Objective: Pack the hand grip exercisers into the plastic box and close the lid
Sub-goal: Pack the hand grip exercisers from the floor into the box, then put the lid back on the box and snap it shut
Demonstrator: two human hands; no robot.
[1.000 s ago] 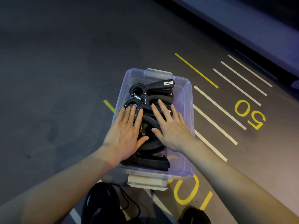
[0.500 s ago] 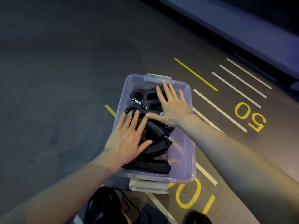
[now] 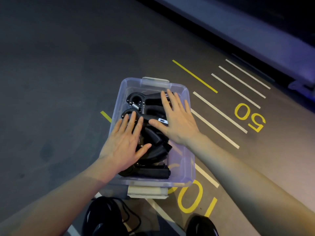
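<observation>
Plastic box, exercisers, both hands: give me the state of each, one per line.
plastic box: open, no lid on it
hand grip exercisers: piled inside the box
near latch: hanging down, unfastened
left hand: flat, pressing on the pile
right hand: flat, fingers spread on the pile

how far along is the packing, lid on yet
Done: the grip exercisers lie piled inside the plastic box. In hand: the left hand and right hand press flat on the pile. Left: no lid is on the box, and none is in view.
</observation>
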